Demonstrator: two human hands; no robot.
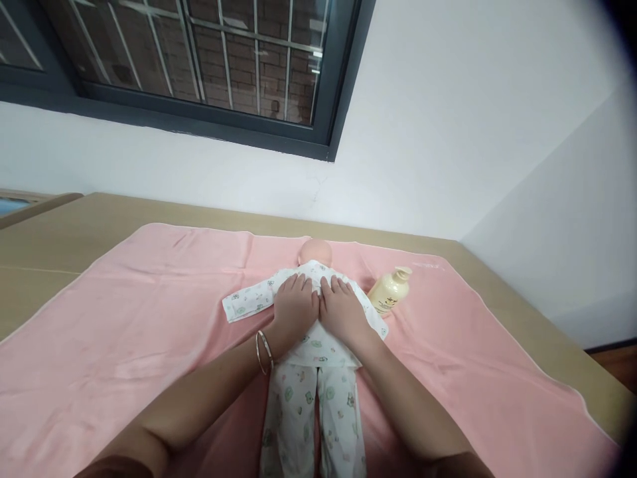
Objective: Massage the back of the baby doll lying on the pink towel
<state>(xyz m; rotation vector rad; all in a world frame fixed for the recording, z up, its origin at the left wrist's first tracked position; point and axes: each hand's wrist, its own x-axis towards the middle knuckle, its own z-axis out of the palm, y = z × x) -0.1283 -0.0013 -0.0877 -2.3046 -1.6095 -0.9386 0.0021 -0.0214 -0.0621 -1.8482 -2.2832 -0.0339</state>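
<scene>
A baby doll (315,252) lies along the middle of a pink cloth, its bald head toward the wall. It wears a white printed top (318,348) and matching trousers (293,398). My left hand (294,307) rests flat on the upper part of the top, fingers stretched toward the doll's head. Beside it, my right hand (343,309) lies flat on the same garment, the two hands close together at the thumbs. Neither hand grips anything. One sleeve (249,303) spreads out to the left. The doll's face cannot be seen.
A cream pump-top bottle (391,291) leans or stands just right of the doll. The pink cloth (149,318) covers much of a wooden surface (119,206). Behind are a white wall (408,133) and a dark-framed window (328,126) with bars.
</scene>
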